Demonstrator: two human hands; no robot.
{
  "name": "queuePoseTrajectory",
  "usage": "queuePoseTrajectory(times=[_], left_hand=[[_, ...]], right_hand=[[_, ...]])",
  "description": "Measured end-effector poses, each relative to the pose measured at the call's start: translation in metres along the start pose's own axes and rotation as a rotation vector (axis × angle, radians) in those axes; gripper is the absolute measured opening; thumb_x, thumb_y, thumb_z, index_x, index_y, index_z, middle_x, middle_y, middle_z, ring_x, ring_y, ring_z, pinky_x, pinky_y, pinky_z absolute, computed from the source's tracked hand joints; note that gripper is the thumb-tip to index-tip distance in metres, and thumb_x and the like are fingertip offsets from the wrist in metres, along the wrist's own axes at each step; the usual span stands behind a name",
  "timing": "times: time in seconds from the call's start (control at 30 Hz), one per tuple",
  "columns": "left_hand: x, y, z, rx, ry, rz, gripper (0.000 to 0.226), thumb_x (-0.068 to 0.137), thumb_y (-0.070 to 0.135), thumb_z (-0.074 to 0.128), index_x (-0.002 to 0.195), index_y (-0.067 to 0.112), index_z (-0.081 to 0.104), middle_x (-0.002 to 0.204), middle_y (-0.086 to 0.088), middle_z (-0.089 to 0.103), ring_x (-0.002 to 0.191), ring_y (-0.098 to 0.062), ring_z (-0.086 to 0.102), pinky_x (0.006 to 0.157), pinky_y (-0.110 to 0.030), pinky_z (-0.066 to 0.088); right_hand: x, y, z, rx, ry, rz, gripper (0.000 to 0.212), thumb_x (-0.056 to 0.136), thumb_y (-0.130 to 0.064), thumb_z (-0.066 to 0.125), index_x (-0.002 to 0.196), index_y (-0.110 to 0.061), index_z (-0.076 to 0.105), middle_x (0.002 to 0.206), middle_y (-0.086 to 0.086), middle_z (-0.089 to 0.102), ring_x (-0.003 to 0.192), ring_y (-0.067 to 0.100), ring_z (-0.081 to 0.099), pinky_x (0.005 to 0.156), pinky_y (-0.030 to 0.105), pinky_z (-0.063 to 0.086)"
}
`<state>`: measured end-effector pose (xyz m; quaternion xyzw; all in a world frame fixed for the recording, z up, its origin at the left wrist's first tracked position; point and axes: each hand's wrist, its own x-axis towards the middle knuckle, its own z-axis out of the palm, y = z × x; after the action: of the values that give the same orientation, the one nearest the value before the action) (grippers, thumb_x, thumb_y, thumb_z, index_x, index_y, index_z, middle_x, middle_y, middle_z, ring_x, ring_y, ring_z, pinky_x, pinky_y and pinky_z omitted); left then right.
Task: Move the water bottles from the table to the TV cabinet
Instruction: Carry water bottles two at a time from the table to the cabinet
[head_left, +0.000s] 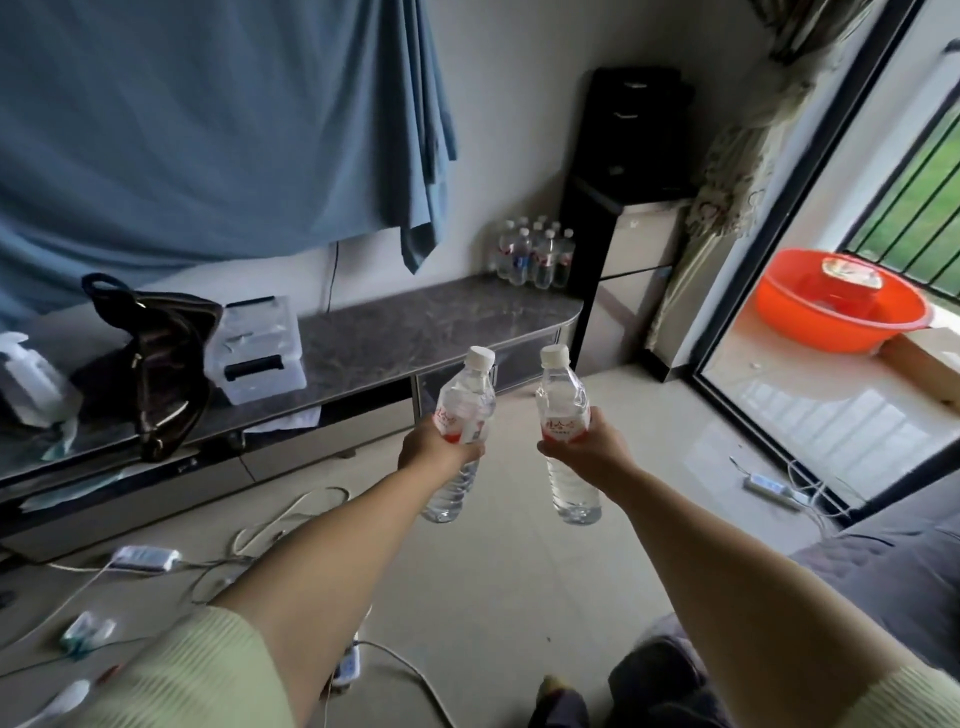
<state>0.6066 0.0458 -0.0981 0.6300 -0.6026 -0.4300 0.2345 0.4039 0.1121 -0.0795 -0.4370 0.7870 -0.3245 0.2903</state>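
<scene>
Left hand (439, 447) and right hand (587, 441) each wrap a water bottle (460, 421) mid-air, short of the TV cabinet (415, 332). Set both upright beside the stacked bottles (535, 254), probably free space there.

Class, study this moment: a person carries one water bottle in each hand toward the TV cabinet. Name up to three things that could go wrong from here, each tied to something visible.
1. Cables and a power strip lie across the floor near the feet; a trip seems possible.
2. The left hand and right hand each grip a bottle, the left bottle and right bottle, leaving no free hand to steady a fall.
3. Bottles already crowd the TV cabinet corner as a bottle cluster; careless placing might topple them.
</scene>
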Motion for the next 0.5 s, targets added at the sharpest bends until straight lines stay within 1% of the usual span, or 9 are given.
queuePoseTrajectory(times=[0.1,0.17,0.23,0.27,0.3,0.37,0.4,0.43,0.5], left_hand=[[0.031,0.01,0.011,-0.007,-0.009,0.0,0.046,0.064,0.041,0.083,0.097,0.033,0.052,0.095,0.01,0.062,0.08,-0.014,0.056,0.072,-0.022,0.039],[0.06,0.017,0.021,0.012,0.0,-0.011,0.05,0.063,0.041,0.083,0.101,0.033,0.053,0.095,0.009,0.059,0.083,-0.016,0.055,0.075,-0.023,0.04],[0.085,0.025,0.028,0.026,0.002,-0.027,0.055,0.062,0.042,0.083,0.108,0.028,0.055,0.098,0.007,0.061,0.086,-0.018,0.058,0.077,-0.025,0.042],[0.101,0.03,0.032,0.028,0.006,-0.035,0.056,0.062,0.041,0.083,0.108,0.027,0.056,0.099,0.007,0.062,0.088,-0.019,0.059,0.078,-0.025,0.043],[0.12,0.037,0.037,0.03,0.017,-0.046,0.056,0.061,0.041,0.084,0.107,0.027,0.056,0.098,0.006,0.063,0.088,-0.02,0.061,0.078,-0.025,0.044],[0.149,0.051,0.043,0.031,0.037,-0.073,0.05,0.059,0.041,0.084,0.099,0.028,0.058,0.093,0.008,0.064,0.082,-0.016,0.062,0.075,-0.024,0.044],[0.166,0.061,0.046,0.026,0.049,-0.078,0.046,0.059,0.041,0.084,0.094,0.029,0.057,0.089,0.01,0.064,0.075,-0.012,0.061,0.071,-0.022,0.043],[0.183,0.071,0.05,0.017,0.057,-0.076,0.044,0.059,0.04,0.084,0.091,0.03,0.056,0.088,0.01,0.064,0.072,-0.01,0.06,0.069,-0.022,0.042],[0.212,0.088,0.057,-0.006,0.063,-0.069,0.046,0.06,0.037,0.084,0.096,0.029,0.056,0.093,0.007,0.066,0.077,-0.014,0.061,0.071,-0.023,0.043]], right_hand=[[0.036,0.001,0.002,0.014,-0.018,-0.007,0.059,0.069,-0.028,0.082,0.118,-0.012,0.053,0.107,0.008,0.065,0.098,0.026,0.061,0.081,0.032,0.048],[0.07,0.003,0.002,0.026,-0.035,-0.015,0.058,0.069,-0.027,0.082,0.116,-0.011,0.054,0.105,0.007,0.065,0.096,0.025,0.061,0.079,0.032,0.048],[0.101,0.003,0.0,0.053,-0.058,-0.023,0.051,0.068,-0.023,0.082,0.11,-0.012,0.055,0.098,0.005,0.065,0.088,0.023,0.061,0.071,0.028,0.047],[0.119,0.005,-0.002,0.072,-0.071,-0.031,0.047,0.068,-0.021,0.082,0.106,-0.012,0.055,0.095,0.005,0.064,0.085,0.021,0.061,0.068,0.027,0.046],[0.142,0.005,-0.006,0.089,-0.089,-0.033,0.046,0.068,-0.018,0.082,0.104,-0.012,0.055,0.094,0.006,0.064,0.084,0.022,0.061,0.069,0.028,0.047],[0.18,0.004,-0.012,0.1,-0.114,-0.007,0.052,0.066,-0.016,0.082,0.11,-0.008,0.054,0.101,0.012,0.065,0.092,0.028,0.063,0.081,0.04,0.053],[0.201,0.003,-0.017,0.09,-0.121,0.001,0.054,0.066,-0.017,0.082,0.111,-0.007,0.055,0.103,0.015,0.065,0.096,0.031,0.063,0.086,0.046,0.053],[0.222,0.002,-0.022,0.079,-0.125,-0.001,0.054,0.065,-0.018,0.082,0.11,-0.006,0.056,0.103,0.017,0.066,0.097,0.034,0.064,0.088,0.049,0.053],[0.259,0.001,-0.03,0.064,-0.127,-0.008,0.053,0.065,-0.021,0.082,0.108,-0.004,0.058,0.102,0.02,0.066,0.097,0.037,0.064,0.087,0.05,0.053]])
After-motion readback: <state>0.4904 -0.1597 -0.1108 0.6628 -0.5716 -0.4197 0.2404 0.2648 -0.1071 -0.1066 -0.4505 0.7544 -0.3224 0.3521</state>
